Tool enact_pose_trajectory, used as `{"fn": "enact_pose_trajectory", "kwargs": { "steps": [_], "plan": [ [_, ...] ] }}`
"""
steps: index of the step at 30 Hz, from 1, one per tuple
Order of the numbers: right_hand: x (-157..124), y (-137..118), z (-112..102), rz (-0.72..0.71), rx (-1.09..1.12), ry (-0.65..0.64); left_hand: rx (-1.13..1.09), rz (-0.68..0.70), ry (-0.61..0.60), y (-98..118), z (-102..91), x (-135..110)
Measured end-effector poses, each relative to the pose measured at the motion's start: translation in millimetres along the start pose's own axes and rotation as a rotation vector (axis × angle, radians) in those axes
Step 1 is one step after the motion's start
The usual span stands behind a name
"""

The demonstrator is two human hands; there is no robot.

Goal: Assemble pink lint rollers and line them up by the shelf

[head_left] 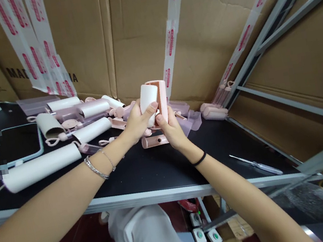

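Note:
My left hand (139, 121) is closed round a white cylindrical tube (148, 98), its thumb lying across the front. Close against it, my right hand (174, 129) grips a pink half-round plastic shell (162, 98) that stands upright with its hollow side toward the tube. The two parts overlap, and I cannot tell whether they are joined. Just below the hands a pink cylindrical part (154, 141) with a small dark hole lies on the black table (154, 172). Several white tubes (92, 129) and pink parts lie spread to the left.
A screwdriver (258, 164) lies at the table's right. Pink cylinders (214, 111) rest near the metal frame (299, 107). On the left are a phone (17, 142) and a long white cylinder (43, 167). Taped cardboard (137, 37) stands behind.

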State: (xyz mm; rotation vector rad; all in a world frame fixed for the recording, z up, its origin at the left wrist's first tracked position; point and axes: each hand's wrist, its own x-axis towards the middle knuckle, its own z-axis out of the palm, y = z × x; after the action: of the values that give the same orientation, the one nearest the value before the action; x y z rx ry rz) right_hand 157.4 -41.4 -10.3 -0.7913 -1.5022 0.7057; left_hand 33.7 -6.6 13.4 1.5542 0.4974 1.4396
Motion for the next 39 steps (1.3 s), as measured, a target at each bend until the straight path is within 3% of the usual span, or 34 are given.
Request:
{"fn": "enact_pose_trajectory", "kwargs": {
  "steps": [6, 14, 22, 31, 39],
  "plan": [
    [-1, 3, 10, 0.049, 0.128, -0.032, -0.081, -0.106, 0.103, 10, 1.1, 2],
    [3, -1, 20, 0.179, 0.284, 0.053, -0.007, -0.027, 0.154, 10, -0.4, 7],
    [9, -8, 28, 0.182, 0.439, 0.070, 0.074, -0.028, 0.258, 7, 3.5, 14],
    [4, -11, 28, 0.115, 0.220, 0.040, 0.075, -0.012, 0.238, 15, 3.0, 13],
    [-5, -5, 12, 0.088, -0.109, 0.015, 0.001, -0.058, 0.185, 14, 3.4, 6]
  ]
}}
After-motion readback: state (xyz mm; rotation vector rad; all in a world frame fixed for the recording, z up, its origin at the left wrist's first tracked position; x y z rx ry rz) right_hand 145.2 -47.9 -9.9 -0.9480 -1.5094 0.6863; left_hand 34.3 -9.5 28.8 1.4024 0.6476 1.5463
